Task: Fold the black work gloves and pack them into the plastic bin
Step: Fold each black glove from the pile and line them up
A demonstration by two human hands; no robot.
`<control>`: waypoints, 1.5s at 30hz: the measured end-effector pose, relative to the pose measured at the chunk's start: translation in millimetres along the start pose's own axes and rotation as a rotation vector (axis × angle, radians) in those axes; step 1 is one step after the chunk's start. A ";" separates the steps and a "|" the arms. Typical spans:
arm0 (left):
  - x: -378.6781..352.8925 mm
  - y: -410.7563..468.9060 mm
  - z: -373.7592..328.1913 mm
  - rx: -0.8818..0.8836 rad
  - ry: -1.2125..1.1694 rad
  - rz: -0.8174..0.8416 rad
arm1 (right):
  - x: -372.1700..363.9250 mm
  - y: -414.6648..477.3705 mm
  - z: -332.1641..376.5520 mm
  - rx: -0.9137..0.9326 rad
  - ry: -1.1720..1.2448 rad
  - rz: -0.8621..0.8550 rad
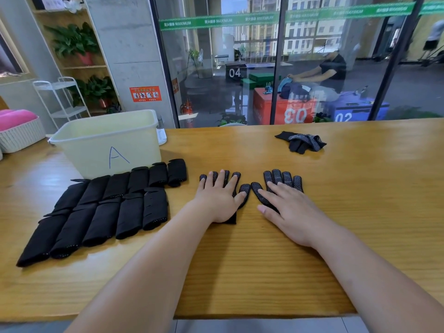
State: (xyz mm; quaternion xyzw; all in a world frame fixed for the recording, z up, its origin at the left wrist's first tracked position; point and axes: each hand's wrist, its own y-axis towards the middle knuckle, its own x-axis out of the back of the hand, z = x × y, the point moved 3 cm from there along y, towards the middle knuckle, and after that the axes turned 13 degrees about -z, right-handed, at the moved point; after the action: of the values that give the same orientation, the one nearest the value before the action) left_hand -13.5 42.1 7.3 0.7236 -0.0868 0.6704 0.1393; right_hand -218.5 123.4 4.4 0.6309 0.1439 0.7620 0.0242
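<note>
Flat and straight-fingered, the left hand [217,198] hides most of one black dot-grip knit glove [246,187]; the right hand [287,209], equally flat, covers its twin glove [281,176], right of the cream plastic bin [108,143].

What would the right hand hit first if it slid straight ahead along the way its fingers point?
Only the dotted tips of the flat glove under the right hand; past them the table looks bare up to its far edge. The crumpled gloves lie right of that line.
</note>
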 end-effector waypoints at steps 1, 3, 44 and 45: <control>-0.4 -3.4 0.3 -0.003 -0.002 0.001 | 1.4 -0.5 0.6 -0.001 0.006 -0.004; -2.2 -12.9 0.5 -0.015 -0.008 -0.006 | 5.7 -2.7 1.7 -0.008 0.025 -0.028; 19.6 -98.9 20.6 -0.247 -0.424 -0.418 | 10.8 -63.8 34.6 0.039 0.086 -0.063; 20.4 -99.2 21.3 -0.251 -0.434 -0.424 | 10.5 -63.6 34.6 0.041 0.093 -0.073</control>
State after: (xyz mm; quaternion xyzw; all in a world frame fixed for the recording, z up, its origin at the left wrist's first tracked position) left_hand 39.5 130.4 17.8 0.8289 -0.0436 0.4405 0.3421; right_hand -196.4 193.2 4.2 0.5895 0.1835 0.7860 0.0322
